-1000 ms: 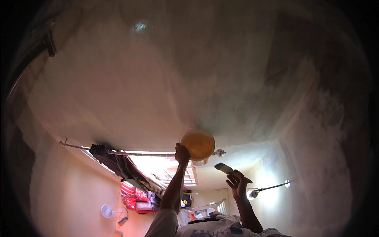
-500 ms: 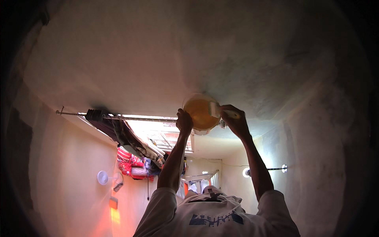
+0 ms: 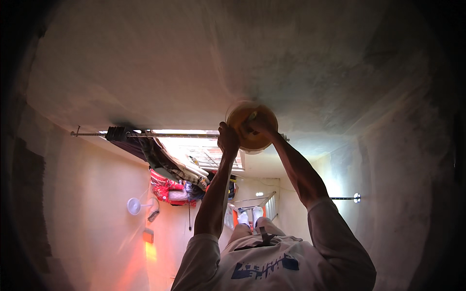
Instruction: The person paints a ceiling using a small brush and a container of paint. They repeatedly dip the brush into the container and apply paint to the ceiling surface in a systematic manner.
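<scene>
A round orange-brown bucket (image 3: 239, 114) is held up in front of me, its open mouth facing me. My left hand (image 3: 228, 139) is closed on the bucket's left rim. Over the bucket's mouth, reaching inside it, is my right hand (image 3: 262, 125), closed around a wide paint brush (image 3: 253, 116). Only a pale bit of the brush's handle shows; its bristle end is hidden in the dark of the bucket. What the bucket contains cannot be made out.
A rod (image 3: 194, 135) with dark clothes (image 3: 141, 145) hung at its left runs across a bright window (image 3: 199, 150). Below are a red patterned bundle (image 3: 162, 186), a white fan (image 3: 134, 206) and a ladder (image 3: 270, 206) under my feet. Patchy plastered wall (image 3: 310, 63) fills the top.
My right hand has moved left from beside the bucket into its mouth, taking the brush down inside. My left hand still grips the rim. The view has shifted slightly.
</scene>
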`<state>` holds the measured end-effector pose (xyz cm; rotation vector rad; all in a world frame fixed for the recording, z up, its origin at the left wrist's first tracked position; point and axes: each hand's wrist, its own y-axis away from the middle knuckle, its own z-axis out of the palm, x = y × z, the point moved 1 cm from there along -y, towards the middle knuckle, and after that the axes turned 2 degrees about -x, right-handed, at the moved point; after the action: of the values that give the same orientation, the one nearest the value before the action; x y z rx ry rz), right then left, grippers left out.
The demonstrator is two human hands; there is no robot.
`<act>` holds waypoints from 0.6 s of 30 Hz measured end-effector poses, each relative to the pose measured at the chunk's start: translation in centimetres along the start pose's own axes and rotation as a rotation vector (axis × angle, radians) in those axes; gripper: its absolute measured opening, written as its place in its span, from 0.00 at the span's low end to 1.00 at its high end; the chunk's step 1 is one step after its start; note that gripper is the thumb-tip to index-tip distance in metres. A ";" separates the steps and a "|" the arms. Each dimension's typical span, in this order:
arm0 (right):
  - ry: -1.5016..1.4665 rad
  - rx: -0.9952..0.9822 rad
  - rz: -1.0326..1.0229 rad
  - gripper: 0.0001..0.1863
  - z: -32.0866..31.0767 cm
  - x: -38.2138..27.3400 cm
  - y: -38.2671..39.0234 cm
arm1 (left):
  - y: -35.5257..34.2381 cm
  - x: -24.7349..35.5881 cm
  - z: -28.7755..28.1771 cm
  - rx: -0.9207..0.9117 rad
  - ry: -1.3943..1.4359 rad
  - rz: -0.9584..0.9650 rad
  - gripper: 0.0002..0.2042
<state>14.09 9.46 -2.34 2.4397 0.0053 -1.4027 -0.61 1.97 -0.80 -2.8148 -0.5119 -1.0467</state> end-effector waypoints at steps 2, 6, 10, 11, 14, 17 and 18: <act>0.033 0.059 -0.020 0.14 1.1 3.4 -2.3 | -0.2 0.6 0.2 -0.003 0.005 0.001 0.15; 0.054 0.067 -0.125 0.16 1.9 4.2 -2.8 | -0.3 0.0 0.6 0.019 0.006 -0.015 0.15; 0.265 0.005 -0.119 0.22 1.1 2.8 -1.6 | 0.1 0.4 0.0 0.004 -0.022 0.030 0.15; 0.352 -0.036 -0.122 0.21 0.7 1.0 -0.5 | 0.3 0.2 -0.3 0.009 -0.019 0.012 0.15; 0.439 -0.073 -0.145 0.17 -0.1 0.1 0.0 | 0.2 0.4 -0.2 0.010 -0.015 0.003 0.15; 0.438 0.206 -0.282 0.15 -0.1 3.9 -3.5 | 0.0 1.3 0.4 0.003 -0.010 0.034 0.15; 0.444 0.240 -0.318 0.16 0.1 3.5 -3.4 | 0.1 1.2 0.2 -0.001 -0.001 0.030 0.15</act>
<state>15.25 12.10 -6.25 3.0094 0.3606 -0.9844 0.39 2.29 -0.19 -2.8149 -0.4681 -1.0397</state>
